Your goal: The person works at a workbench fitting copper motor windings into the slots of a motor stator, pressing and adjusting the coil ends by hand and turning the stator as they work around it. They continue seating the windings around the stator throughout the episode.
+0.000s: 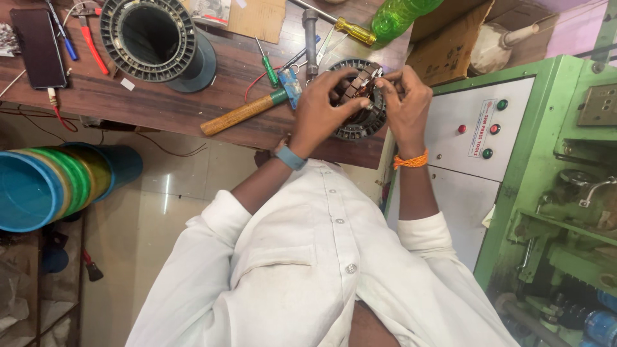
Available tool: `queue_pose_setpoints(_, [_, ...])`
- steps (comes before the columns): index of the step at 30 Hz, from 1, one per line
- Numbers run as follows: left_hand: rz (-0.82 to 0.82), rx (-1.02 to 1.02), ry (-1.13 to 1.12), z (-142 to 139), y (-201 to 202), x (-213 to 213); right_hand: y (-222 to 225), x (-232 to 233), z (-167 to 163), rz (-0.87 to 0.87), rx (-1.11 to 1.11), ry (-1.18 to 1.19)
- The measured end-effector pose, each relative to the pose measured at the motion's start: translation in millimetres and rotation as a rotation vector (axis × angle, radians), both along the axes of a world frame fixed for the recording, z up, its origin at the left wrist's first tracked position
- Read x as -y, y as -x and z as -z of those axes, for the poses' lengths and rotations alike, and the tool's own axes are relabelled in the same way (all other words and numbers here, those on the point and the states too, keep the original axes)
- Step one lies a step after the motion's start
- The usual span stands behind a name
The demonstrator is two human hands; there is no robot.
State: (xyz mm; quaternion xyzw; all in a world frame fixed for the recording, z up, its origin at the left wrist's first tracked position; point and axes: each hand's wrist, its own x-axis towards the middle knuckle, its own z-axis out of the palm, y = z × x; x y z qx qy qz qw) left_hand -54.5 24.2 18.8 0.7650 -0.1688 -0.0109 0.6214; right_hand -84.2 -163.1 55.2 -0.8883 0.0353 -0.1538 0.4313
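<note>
Gripping a ribbed round motor stator point(360, 125) at the wooden bench's point(173, 106) near edge, the left hand point(319, 109) and right hand point(406, 103) clasp it between them. A wooden-handled hammer point(247, 110) lies just left, leaving little room.

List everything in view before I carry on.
stator ring: 1, grey, bench edge, under both hands
larger ring: 1, dark, bench top left
hammer: 1, wooden handle, left of stator
screwdrivers: green, yellow
pliers: 1, red
phone: 1, black
bottle: 1, green
tubs: stack, blue and green, floor
press machine: 1, green, right
left hand: on stator
right hand: on stator
</note>
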Motion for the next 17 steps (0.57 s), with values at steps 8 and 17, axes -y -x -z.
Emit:
queue_pose_setpoints(8, [-0.149,0.216,-0.196,15.1,-6.4,13.4,-8.3,10.8,54.9,0.098,0.110,0.067])
queue_pose_setpoints(17, [-0.450,0.425,-0.483,53.4,7.3,-82.7,29.9,103.4,127.8,0.441,0.333,-0.485])
